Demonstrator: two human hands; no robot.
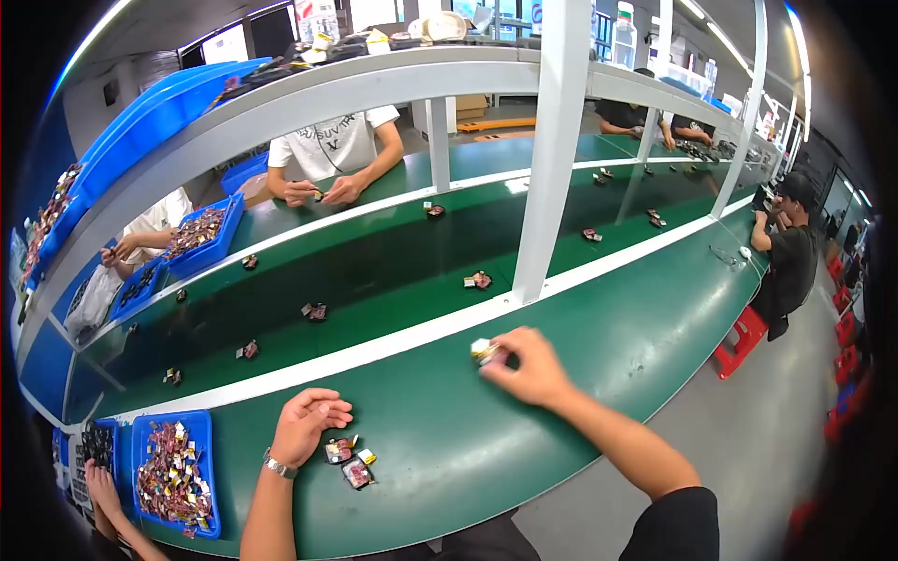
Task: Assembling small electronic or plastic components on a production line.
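Out over the green workbench (435, 425), my right hand (535, 374) pinches a small electronic assembly (484, 352) with white and yellow parts, near the white rail. The fingers partly cover it. My left hand (311, 421), a metal watch on its wrist, hovers with loosely curled fingers slightly apart and nothing visible in them. Just to its right lie two small assemblies, one dark with reddish wires (340, 450) and one with a clear, pinkish face (357, 473) and a yellow-white tab. A blue tray (217, 510) heaped with similar wired pieces stands at my left.
Beyond the white rail (374, 352), a dark green conveyor belt (402, 280) carries several spaced assemblies. A white post (547, 159) rises from the rail. Across sit people, one in a white shirt (327, 145); another person's hand (101, 486) is at far left. A red stool (742, 343) stands right.
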